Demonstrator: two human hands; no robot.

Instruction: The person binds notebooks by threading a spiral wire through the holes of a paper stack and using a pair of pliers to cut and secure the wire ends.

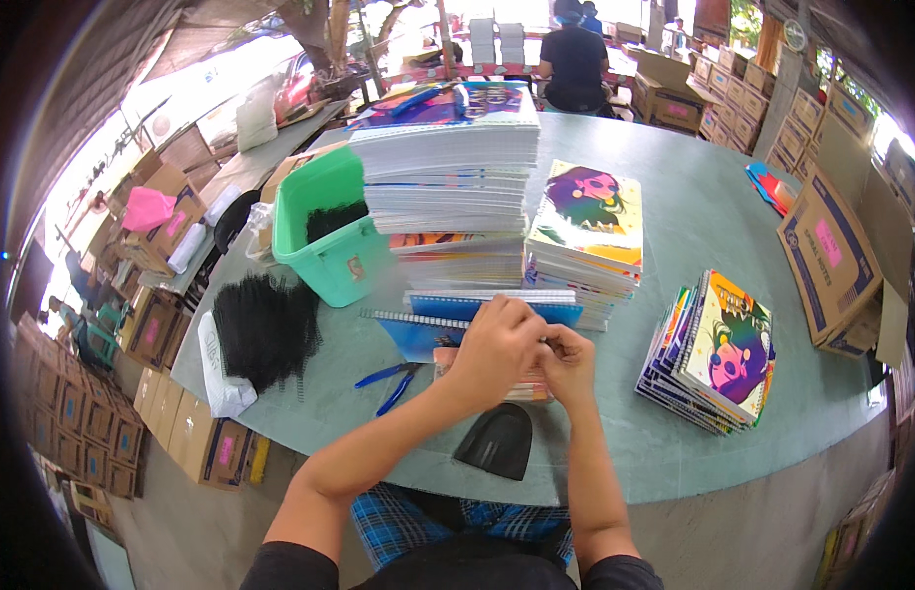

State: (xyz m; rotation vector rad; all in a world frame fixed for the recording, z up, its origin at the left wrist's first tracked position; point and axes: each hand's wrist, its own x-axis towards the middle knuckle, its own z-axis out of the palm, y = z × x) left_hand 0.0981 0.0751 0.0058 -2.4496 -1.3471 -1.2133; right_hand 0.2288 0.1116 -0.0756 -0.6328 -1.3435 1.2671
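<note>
My left hand (499, 339) is curled closed over the bound edge of a blue spiral notebook (413, 340). Beside it, my right hand (570, 366) pinches at the right end of that edge; the fingers hide what is between them. Behind my hands stands another blue notebook (561, 314) with a row of white-looking binding. Blue-handled pliers (389, 385) lie on the table left of my wrist, with the handles spread. Nearer to me rests a flat black rounded piece (497, 442). More notebooks with orange covers show partly below my hands.
A tall notebook stack (448, 157) rises beyond my hands, with a shorter stack (585, 226) beside it. Bound notebooks (718, 354) are piled at right. A green bin (330, 265) and black coils (266, 329) are at left. An open carton (831, 251) stands far right.
</note>
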